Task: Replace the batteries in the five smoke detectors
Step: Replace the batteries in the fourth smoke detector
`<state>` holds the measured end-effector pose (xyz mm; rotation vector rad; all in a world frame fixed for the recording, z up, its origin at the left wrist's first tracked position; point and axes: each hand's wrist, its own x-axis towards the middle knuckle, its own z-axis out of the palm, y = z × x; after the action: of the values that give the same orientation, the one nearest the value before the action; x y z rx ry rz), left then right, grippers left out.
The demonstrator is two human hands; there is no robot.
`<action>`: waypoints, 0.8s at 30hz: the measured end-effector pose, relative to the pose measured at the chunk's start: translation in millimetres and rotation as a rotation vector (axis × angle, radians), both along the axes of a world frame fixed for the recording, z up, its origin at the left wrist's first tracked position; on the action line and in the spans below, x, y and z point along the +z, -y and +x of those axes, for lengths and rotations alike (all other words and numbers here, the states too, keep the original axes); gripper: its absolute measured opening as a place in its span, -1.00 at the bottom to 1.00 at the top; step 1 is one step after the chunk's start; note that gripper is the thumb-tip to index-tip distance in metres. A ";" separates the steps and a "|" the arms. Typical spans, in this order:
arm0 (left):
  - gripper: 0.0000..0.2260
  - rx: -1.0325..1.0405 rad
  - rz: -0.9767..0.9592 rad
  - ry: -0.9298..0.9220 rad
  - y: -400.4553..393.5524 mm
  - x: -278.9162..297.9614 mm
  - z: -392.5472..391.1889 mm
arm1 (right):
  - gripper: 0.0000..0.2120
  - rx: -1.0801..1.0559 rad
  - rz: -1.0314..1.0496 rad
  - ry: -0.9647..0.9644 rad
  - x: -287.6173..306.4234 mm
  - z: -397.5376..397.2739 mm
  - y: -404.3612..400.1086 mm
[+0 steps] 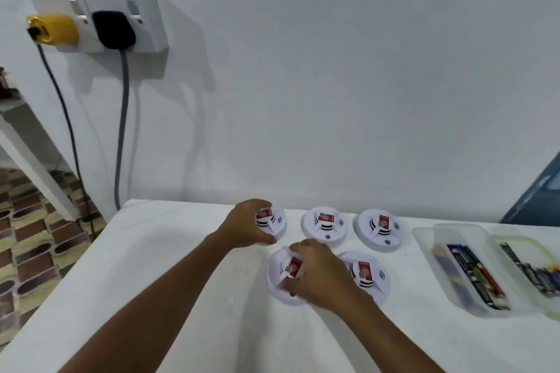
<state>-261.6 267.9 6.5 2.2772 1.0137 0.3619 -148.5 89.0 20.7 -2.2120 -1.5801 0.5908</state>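
The left hand [247, 225] curls around the far-left round white plastic smoke detector [274, 222]. The right hand [318, 274] grips the near-left detector [283, 281]. Both arms reach forward over the white bench [151, 266]. Three more detectors [325, 225] lie beside them. Each carries a red label, its writing unreadable. Two clear plastic trays [424, 239] holding batteries [475, 272] sit to the right.

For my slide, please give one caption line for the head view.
Left hand and right hand each grip one of five round white smoke detectors on a white table.
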 end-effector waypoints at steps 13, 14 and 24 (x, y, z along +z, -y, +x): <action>-0.19 -0.081 0.040 -0.075 -22.9 -32.7 5.4 | -0.22 0.081 -0.064 0.043 -10.1 2.4 -6.5; -0.19 -0.085 0.050 -0.079 -23.5 -33.4 5.5 | -0.21 0.084 -0.059 0.042 -9.0 2.7 -5.7; -0.42 -0.277 0.289 0.141 23.5 -0.1 3.8 | -0.37 -0.029 -0.127 0.268 19.6 59.3 14.5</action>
<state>-257.8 244.4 6.3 2.5652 0.5940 0.5714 -89.3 74.5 40.2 -2.4909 -1.6757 0.4092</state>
